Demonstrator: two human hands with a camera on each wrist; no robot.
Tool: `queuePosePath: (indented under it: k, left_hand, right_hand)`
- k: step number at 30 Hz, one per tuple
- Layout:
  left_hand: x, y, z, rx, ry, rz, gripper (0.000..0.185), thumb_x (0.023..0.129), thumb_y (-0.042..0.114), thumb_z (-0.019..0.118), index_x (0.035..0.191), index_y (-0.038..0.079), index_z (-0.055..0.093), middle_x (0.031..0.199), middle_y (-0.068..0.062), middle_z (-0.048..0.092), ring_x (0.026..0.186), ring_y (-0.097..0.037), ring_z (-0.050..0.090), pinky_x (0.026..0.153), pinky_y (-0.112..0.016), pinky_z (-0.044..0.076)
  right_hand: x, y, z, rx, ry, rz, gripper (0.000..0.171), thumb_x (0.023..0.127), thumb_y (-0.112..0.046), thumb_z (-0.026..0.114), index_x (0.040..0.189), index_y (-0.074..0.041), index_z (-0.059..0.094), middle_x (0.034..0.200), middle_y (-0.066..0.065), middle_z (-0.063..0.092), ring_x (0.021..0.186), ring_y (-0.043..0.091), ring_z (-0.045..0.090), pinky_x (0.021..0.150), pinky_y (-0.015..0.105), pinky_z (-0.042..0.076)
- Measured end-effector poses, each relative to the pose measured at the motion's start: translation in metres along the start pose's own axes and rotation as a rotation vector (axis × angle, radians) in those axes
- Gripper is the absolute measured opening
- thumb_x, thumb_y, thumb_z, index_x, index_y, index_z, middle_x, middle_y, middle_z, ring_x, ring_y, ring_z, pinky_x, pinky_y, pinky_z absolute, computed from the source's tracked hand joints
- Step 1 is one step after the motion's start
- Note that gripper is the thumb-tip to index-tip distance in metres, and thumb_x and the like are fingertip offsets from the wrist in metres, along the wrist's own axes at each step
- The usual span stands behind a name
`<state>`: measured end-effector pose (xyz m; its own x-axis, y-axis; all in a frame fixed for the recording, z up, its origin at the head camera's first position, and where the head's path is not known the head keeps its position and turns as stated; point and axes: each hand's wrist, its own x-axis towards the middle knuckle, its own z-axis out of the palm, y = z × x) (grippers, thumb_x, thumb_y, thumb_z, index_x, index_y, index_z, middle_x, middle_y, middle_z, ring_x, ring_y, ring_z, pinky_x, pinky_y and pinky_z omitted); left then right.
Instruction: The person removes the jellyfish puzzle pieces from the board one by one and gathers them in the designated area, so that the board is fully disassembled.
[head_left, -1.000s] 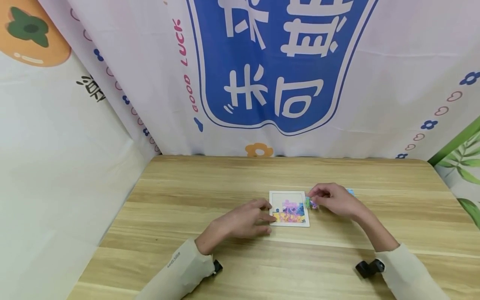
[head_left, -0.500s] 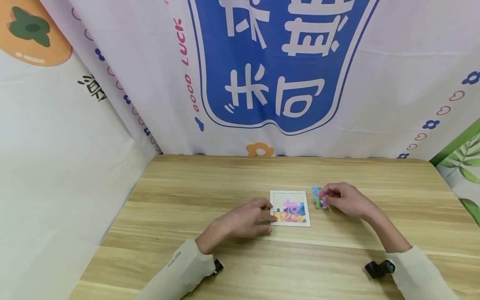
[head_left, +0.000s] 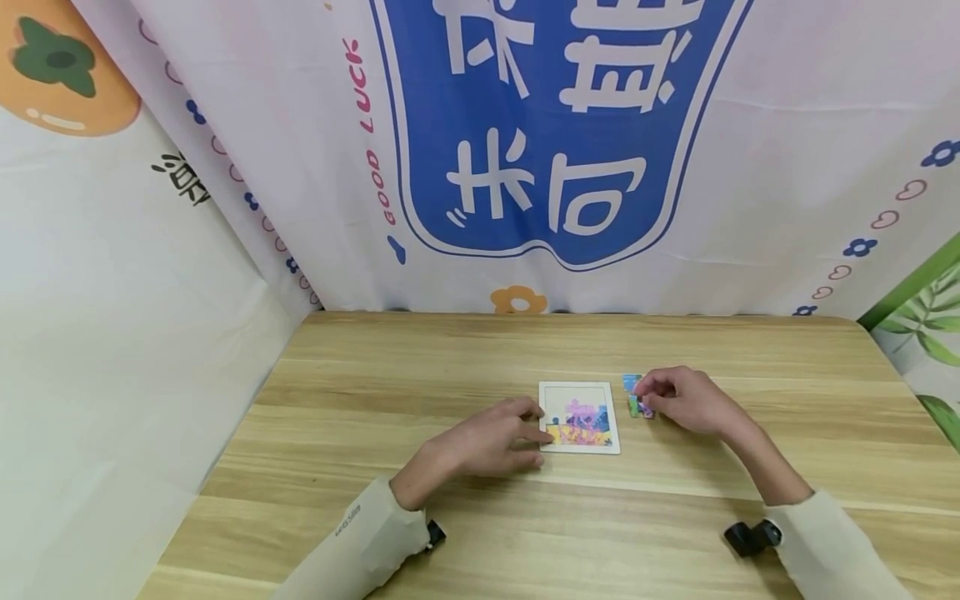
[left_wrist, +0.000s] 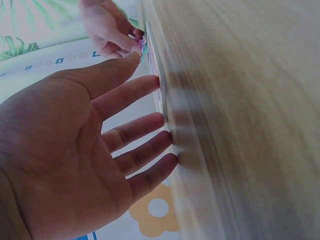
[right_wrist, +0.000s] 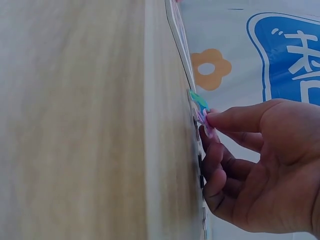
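A white-framed jigsaw puzzle board [head_left: 557, 395] lies on the table, its lower part filled with pink, yellow and blue pieces and its upper part bare. My left hand [head_left: 491, 439] rests at its left edge, fingers spread and slightly bent, fingertips at the rim in the left wrist view. To the right of the board, my right hand [head_left: 690, 402] pinches a green and purple puzzle piece [right_wrist: 201, 104] between thumb and finger, close over the table. A blue puzzle piece [head_left: 632, 381] shows just beyond the fingertips, partly covered by them.
The wooden table [head_left: 420, 358] reaches back to a printed curtain [head_left: 772, 208] hanging along its far edge. A white cloth [head_left: 135, 333] hangs on the left. In the right wrist view, more thin pieces [right_wrist: 201, 181] lie behind the fingers.
My right hand has moved right, away from the board's edge, with the green and purple puzzle piece, then slightly back left. The blue piece beside it has come into view. The left hand stays put.
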<state>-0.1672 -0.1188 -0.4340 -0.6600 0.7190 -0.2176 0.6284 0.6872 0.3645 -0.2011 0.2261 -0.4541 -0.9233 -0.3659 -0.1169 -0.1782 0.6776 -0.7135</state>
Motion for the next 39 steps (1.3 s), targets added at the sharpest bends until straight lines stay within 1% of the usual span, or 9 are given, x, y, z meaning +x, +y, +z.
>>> queuePosePath:
  k: [6,9,13,17,26,34,39]
  left_hand:
    - [0.0,0.0,0.0,-0.011,0.008,-0.005,0.04,0.108,0.038,0.066,0.145,0.022,0.07,0.158,-0.006,0.054,0.144,-0.023,0.053,0.119,-0.04,0.05]
    - [0.0,0.0,0.0,-0.016,0.009,-0.006,0.04,0.108,0.038,0.066,0.145,0.022,0.07,0.158,-0.006,0.053,0.145,-0.023,0.053,0.119,-0.04,0.05]
    - [0.0,0.0,0.001,-0.016,0.008,-0.007,0.04,0.108,0.038,0.067,0.145,0.023,0.07,0.158,-0.005,0.053,0.145,-0.023,0.053,0.119,-0.04,0.05]
    - [0.0,-0.001,0.001,-0.015,0.008,-0.006,0.04,0.108,0.038,0.067,0.144,0.023,0.07,0.157,-0.005,0.054,0.145,-0.023,0.053,0.118,-0.04,0.05]
    - [0.0,-0.001,0.0,-0.018,0.006,-0.001,0.04,0.107,0.037,0.067,0.144,0.022,0.07,0.157,-0.007,0.054,0.143,-0.024,0.054,0.117,-0.041,0.051]
    - [0.0,0.0,-0.002,-0.024,-0.006,-0.008,0.039,0.107,0.038,0.067,0.144,0.024,0.07,0.158,-0.005,0.054,0.144,-0.023,0.053,0.119,-0.041,0.05]
    - [0.001,-0.001,-0.003,-0.027,-0.018,-0.001,0.039,0.108,0.039,0.066,0.144,0.024,0.07,0.157,-0.005,0.054,0.142,-0.022,0.054,0.117,-0.039,0.051]
  right_hand:
    - [0.0,-0.002,0.001,-0.026,0.01,-0.003,0.01,0.1,-0.009,0.072,0.108,-0.007,0.077,0.098,0.003,0.075,0.085,0.016,0.061,0.071,0.025,0.05]
    - [-0.001,-0.002,0.002,-0.04,0.003,-0.015,0.013,0.096,-0.007,0.076,0.109,-0.004,0.076,0.097,0.005,0.073,0.084,0.016,0.06,0.07,0.024,0.05]
    - [-0.003,-0.004,0.002,-0.053,0.005,-0.014,0.016,0.093,-0.005,0.078,0.109,-0.002,0.074,0.097,0.007,0.071,0.084,0.016,0.058,0.069,0.024,0.048]
    - [-0.003,-0.006,0.002,-0.057,0.01,0.001,0.016,0.093,-0.005,0.079,0.109,-0.002,0.074,0.097,0.006,0.071,0.084,0.017,0.058,0.069,0.024,0.047]
    - [-0.003,-0.007,0.001,-0.07,0.009,-0.013,0.015,0.095,-0.007,0.079,0.108,-0.003,0.074,0.096,0.005,0.071,0.085,0.016,0.059,0.07,0.024,0.048]
    - [-0.001,-0.012,0.003,-0.064,0.005,0.003,0.013,0.098,-0.009,0.077,0.11,-0.003,0.074,0.098,0.006,0.073,0.086,0.015,0.06,0.071,0.024,0.05]
    - [0.003,-0.019,0.008,-0.065,0.007,-0.032,0.015,0.096,-0.008,0.077,0.111,-0.004,0.075,0.099,0.005,0.075,0.085,0.014,0.062,0.072,0.026,0.051]
